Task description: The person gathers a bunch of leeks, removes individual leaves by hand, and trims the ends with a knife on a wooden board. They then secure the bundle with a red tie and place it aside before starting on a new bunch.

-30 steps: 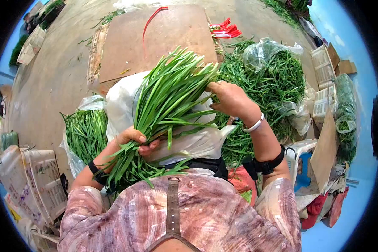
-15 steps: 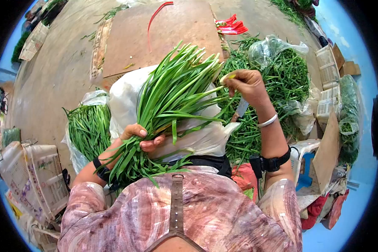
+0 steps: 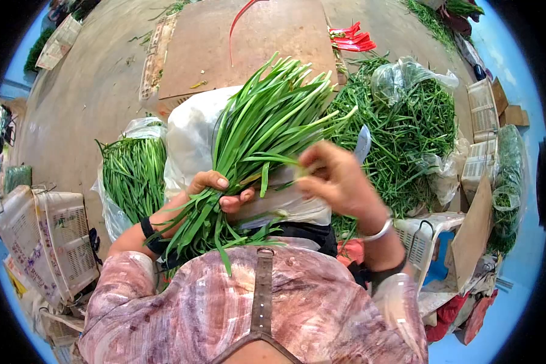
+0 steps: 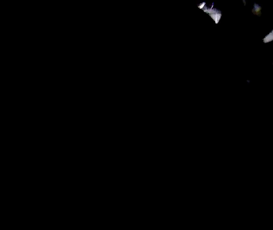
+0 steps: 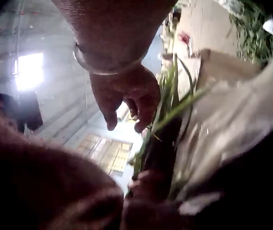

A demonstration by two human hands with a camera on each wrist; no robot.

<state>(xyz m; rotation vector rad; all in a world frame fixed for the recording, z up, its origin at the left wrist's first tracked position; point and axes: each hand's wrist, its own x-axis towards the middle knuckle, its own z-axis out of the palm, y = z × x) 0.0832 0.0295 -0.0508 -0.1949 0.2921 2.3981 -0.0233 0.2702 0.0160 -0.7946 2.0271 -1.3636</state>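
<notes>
In the head view my left hand [image 3: 215, 189] grips a thick bunch of garlic chives [image 3: 267, 127] low on its leaves, fingers and thumb curled round it. The pale stem ends fan out up and to the right; leaf tips droop over the wrist toward the shirt. Blurred by motion, my right hand [image 3: 340, 176] is at the bunch's right side, close to a yellowish leaf tip. Its thumb and fingers stand apart in the right wrist view, beside the green stems [image 5: 177, 112]. The left wrist view is almost wholly black.
White plastic [image 3: 191, 130] covers the lap. A knife blade [image 3: 363, 144] shows before a big heap of loose chives [image 3: 400, 133] on the right. A bagged bunch [image 3: 133, 176] stands left, crates [image 3: 73, 236] beyond it. Ahead is a brown board [image 3: 273, 36] with red ties [image 3: 352, 39] at its edge.
My right hand pulled away right from the stem ends, pinching a small yellowish bit, then came down and back to the bunch's leaves, the bit no longer seen. The left hand keeps its grip.
</notes>
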